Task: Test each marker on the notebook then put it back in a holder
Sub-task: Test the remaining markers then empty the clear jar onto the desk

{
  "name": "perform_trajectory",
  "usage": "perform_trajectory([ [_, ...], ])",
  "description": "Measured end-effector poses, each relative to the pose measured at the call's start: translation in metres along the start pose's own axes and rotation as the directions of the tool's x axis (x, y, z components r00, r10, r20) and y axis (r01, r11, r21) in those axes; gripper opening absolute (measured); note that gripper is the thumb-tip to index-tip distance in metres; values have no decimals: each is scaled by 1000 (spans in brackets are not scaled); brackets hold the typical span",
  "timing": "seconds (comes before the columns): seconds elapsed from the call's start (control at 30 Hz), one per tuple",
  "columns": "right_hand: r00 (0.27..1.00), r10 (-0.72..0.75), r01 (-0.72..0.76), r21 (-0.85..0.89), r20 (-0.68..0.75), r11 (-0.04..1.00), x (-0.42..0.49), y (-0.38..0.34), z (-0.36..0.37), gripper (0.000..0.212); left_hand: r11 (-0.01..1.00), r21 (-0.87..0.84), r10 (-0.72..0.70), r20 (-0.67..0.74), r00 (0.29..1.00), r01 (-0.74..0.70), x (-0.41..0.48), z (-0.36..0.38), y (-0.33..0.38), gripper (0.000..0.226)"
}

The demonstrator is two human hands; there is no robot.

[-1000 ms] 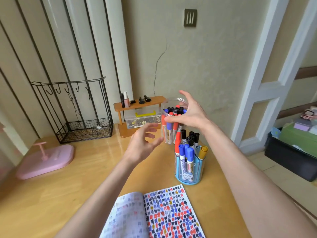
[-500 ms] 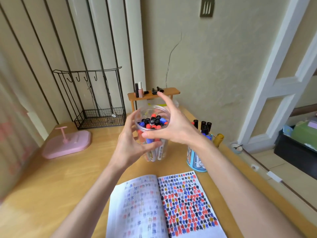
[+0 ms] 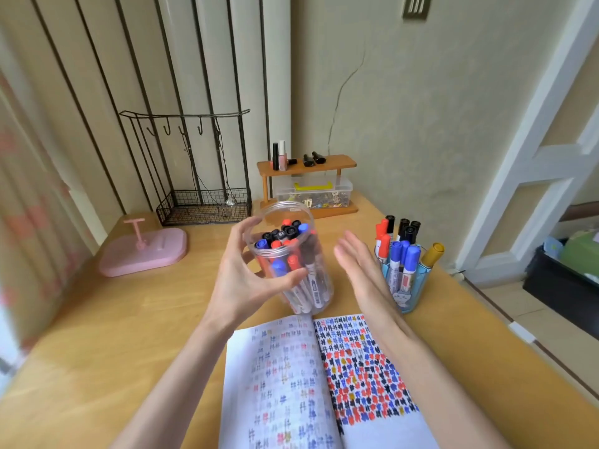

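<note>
Right hand released the near-upright jar, fingers straight; left hand fingers curl round it.

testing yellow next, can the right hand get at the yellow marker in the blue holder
Probably yes: the right hand is open and empty beside the blue holder, and the yellow marker leans out at its right side, uncovered.

You face a cracked beige wall; a white door frame stands right of the wooden bench.
</note>
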State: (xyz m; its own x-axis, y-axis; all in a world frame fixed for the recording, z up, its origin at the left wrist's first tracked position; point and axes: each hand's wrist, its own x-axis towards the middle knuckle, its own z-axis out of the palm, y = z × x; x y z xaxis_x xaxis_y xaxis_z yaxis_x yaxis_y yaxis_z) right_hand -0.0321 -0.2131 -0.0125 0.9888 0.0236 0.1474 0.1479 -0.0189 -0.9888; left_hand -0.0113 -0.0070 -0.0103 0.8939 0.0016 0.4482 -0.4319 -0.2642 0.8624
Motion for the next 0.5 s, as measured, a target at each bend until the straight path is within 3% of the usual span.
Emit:
perform_trajectory([
  [0.1, 992, 122, -122, 18, -9, 992, 0, 21, 0, 80, 988, -119, -105, -28, 994, 101, -3, -5, -10, 106],
  [0.23, 976, 216, -214, 90, -14, 973, 8, 38, 7, 97, 951, -239, -213, -55, 975, 194, -4, -6, -27, 105],
  [0.37, 977, 206, -215, 230, 63, 949, 9, 41, 12, 71, 901, -350, -290, -44, 956, 257, -4, -2, -43, 108],
  [0.5, 976, 203, -217, 372, 76, 903, 13, 46, 15, 70, 884, -361, -324, -19, 946, 295, -4, 2, -55, 111],
])
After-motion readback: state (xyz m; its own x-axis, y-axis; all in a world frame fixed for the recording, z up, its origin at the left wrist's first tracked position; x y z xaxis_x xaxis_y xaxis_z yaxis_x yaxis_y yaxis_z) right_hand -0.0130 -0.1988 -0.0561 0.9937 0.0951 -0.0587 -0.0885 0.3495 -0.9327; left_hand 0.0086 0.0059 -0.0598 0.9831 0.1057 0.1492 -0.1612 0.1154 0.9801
